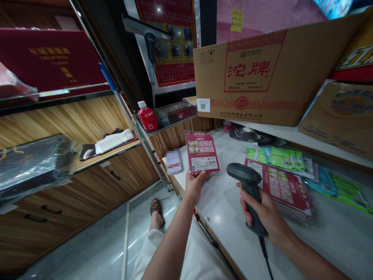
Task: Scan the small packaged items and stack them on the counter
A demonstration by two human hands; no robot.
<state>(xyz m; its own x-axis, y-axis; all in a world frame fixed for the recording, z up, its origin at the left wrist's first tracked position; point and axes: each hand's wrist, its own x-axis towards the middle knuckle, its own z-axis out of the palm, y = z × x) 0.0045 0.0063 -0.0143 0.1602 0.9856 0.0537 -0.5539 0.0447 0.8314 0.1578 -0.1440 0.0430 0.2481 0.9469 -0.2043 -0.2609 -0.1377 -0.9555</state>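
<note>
My left hand (194, 185) grips the bottom edge of a flat red packet (202, 152) and holds it upright over the white counter (230, 217), its printed back facing me. My right hand (264, 213) is wrapped round the handle of a dark barcode scanner (247, 186). The scanner's head points left toward the packet, a short gap away. Its black cable runs down past my wrist. To the right of the scanner a stack of similar red packets (284, 190) lies flat on the counter.
Green and blue sachets (276, 156) lie behind the stack. A large cardboard box (271, 74) sits on a shelf above. A red bottle (147, 118) stands on a glass case. Wooden cabinets (72, 194) fill the left; my sandalled foot (156, 208) is on the floor.
</note>
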